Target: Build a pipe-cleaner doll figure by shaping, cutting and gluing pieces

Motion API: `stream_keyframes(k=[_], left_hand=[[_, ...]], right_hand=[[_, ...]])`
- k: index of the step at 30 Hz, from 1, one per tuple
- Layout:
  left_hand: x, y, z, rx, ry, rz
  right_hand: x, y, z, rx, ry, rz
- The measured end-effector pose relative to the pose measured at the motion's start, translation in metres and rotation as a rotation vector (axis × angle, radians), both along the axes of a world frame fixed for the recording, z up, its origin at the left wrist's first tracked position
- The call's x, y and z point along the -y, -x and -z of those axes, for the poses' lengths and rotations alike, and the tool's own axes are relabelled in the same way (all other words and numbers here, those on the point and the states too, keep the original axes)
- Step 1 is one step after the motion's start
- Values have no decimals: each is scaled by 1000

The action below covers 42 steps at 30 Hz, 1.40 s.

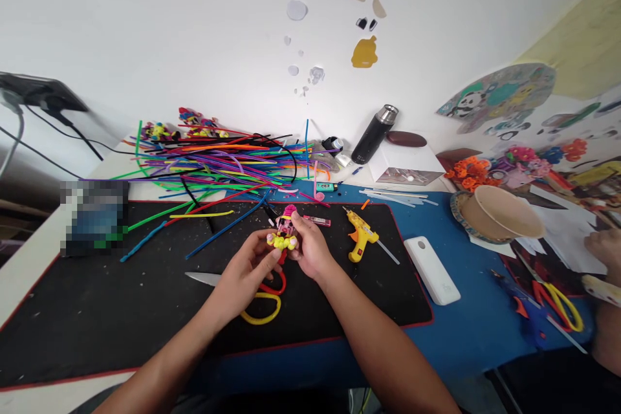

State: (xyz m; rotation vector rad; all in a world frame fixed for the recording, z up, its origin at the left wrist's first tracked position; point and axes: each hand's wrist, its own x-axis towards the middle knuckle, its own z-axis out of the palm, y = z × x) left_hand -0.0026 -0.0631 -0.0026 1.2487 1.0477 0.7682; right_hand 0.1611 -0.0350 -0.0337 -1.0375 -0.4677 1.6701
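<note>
Both my hands hold a small pipe-cleaner doll (283, 239) upright over the black mat (121, 310). It has a pink top, a dark and pink face area and a yellow lower part. My left hand (250, 265) grips its lower left side, thumb across the front. My right hand (310, 246) pinches it from the right, with the thumb by the head. Scissors (262, 307) with red and yellow handles lie beneath my left hand, partly covered by it. A yellow glue gun (359, 236) rests on the mat to the right of my hands.
Many coloured pipe cleaners (218, 162) are heaped behind the mat, beside several small finished dolls (194, 123). A black flask (373, 136) stands near the wall. On the right are a white power bank (431, 270), a bowl (504, 212), more scissors (553, 301) and another person's hand (604, 249).
</note>
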Motion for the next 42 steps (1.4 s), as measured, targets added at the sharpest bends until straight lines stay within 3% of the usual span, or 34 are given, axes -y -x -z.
stream_keyframes(k=[10,24,33,42], left_hand=[[-3,-3,-5,119,255,-72],[-5,-6,-5,86,224,-86],[3,6,2,213,220,67],[8,20,5,347,321,36]], right_hand=[[1,1,5,29,-12,-23],[1,0,9,22,-31,-22],[1,0,5,19,-23,-3],[1,-5,1,-29,5,-61]])
